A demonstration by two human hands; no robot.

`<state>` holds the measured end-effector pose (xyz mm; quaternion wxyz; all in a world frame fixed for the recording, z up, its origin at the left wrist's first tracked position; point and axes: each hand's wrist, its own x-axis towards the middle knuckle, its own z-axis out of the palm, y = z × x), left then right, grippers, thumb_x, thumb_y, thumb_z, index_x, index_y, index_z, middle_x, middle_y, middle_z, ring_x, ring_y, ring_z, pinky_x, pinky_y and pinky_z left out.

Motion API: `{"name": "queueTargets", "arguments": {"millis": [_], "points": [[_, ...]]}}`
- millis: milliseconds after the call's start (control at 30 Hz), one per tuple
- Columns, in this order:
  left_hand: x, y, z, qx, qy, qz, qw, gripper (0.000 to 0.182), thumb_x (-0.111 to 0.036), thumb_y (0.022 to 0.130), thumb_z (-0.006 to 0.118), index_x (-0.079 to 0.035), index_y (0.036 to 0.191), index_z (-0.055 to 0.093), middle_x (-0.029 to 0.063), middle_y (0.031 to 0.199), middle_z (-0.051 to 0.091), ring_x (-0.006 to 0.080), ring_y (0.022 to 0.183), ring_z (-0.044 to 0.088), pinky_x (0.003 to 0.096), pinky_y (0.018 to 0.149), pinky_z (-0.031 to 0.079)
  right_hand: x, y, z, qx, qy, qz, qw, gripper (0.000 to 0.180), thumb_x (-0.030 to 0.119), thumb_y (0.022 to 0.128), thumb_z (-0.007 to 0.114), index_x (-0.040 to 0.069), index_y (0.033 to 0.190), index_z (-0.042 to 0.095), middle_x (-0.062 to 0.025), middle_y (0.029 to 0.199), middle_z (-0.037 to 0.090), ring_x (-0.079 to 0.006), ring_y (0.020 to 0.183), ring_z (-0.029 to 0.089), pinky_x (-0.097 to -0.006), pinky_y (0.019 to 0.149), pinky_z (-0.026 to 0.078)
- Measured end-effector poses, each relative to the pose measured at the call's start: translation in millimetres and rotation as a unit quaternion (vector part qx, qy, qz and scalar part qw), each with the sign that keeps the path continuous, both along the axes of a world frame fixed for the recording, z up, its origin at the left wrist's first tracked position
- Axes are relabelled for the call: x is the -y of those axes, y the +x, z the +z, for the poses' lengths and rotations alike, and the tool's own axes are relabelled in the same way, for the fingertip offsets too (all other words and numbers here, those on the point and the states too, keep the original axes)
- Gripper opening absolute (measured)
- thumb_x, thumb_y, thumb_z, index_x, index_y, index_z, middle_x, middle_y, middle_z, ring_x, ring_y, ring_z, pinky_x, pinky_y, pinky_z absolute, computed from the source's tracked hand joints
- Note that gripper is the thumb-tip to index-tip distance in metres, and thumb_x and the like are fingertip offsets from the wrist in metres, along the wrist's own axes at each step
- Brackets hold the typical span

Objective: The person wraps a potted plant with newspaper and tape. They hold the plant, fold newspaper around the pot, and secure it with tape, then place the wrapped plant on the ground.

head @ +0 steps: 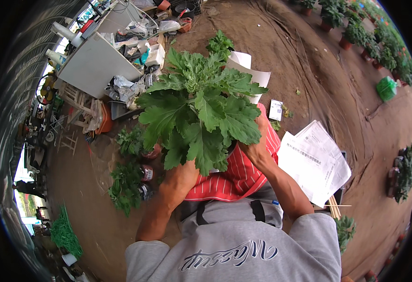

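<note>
A large leafy potted plant (202, 109), perhaps a chrysanthemum, stands upright before me above my lap. Its broad green leaves cover most of the pot. My left hand (181, 174) reaches under the leaves on the near left side, fingers hidden. On the right, my right hand (257, 142) curls in under the foliage, its fingertips also hidden. Whether either hand grips the pot or only touches it does not show. Beneath lies a red apron with white stripes (241, 176) across my legs. Curved white paper sheets (251, 74) stand just beyond the plant.
Newspaper sheets (311, 162) lie on the right, with thin wooden sticks (333, 206) below them. Smaller potted plants (125, 187) stand at left. A white cabinet (98, 67) and clutter fill the upper left. Rows of potted plants (357, 33) line the upper right, near a green plastic container (386, 89).
</note>
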<state>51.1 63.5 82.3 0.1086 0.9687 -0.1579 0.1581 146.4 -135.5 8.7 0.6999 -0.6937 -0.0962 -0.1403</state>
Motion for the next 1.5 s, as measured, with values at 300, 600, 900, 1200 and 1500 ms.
{"name": "queueTargets", "arguments": {"millis": [300, 600, 900, 1200, 1500], "points": [[-19, 1, -12, -0.184, -0.008, 0.007, 0.983, 0.03, -0.012, 0.088, 0.071, -0.005, 0.117, 0.066, 0.0178, 0.108, 0.068, 0.0395, 0.097, 0.066, 0.048, 0.084, 0.054, 0, 9, -17, -0.028, -0.062, 0.019, 0.997, 0.017, 0.01, 0.088, 0.073, -0.003, 0.1, 0.073, -0.0054, 0.079, 0.072, -0.012, 0.072, 0.065, -0.0322, 0.064, 0.053], [-40, 26, -56, -0.277, -0.615, 0.025, 0.738, 0.034, -0.03, 0.106, 0.053, -0.01, 0.132, 0.063, 0.0061, 0.13, 0.067, 0.0247, 0.12, 0.062, 0.0415, 0.103, 0.05, 9, 6, -4, 0.058, -0.115, 0.018, 0.992, 0.02, 0.011, 0.09, 0.068, -0.004, 0.102, 0.071, -0.0142, 0.085, 0.073, -0.0226, 0.073, 0.068, -0.0377, 0.066, 0.053], [-54, 29, -45, -0.333, -0.866, -0.084, 0.364, 0.03, -0.009, 0.1, 0.06, -0.006, 0.129, 0.065, 0.0083, 0.128, 0.07, 0.0254, 0.117, 0.066, 0.0375, 0.1, 0.055, 4, 6, -28, 0.09, -0.073, -0.03, 0.993, 0.019, 0.008, 0.09, 0.07, -0.004, 0.104, 0.069, -0.0083, 0.088, 0.073, -0.0168, 0.078, 0.067, -0.0341, 0.071, 0.055], [-69, 61, -20, -0.362, -0.701, -0.053, 0.612, 0.045, -0.029, 0.105, 0.062, -0.005, 0.143, 0.057, 0.0088, 0.137, 0.066, 0.024, 0.124, 0.063, 0.0412, 0.106, 0.051, -7, 8, -39, -0.021, 0.068, 0.016, 0.997, 0.014, 0.006, 0.088, 0.073, -0.001, 0.099, 0.073, -0.0093, 0.089, 0.073, -0.0185, 0.082, 0.07, -0.034, 0.072, 0.056], [-49, 108, -41, -0.432, -0.741, -0.01, 0.514, 0.044, -0.037, 0.108, 0.055, -0.006, 0.139, 0.062, 0.0087, 0.132, 0.068, 0.0191, 0.112, 0.069, 0.034, 0.094, 0.057, 9, 15, -64, 0.197, -0.339, -0.094, 0.915, 0.017, 0.006, 0.095, 0.068, 0.001, 0.111, 0.072, -0.0064, 0.1, 0.074, -0.0226, 0.089, 0.071, -0.0398, 0.078, 0.058]]}}
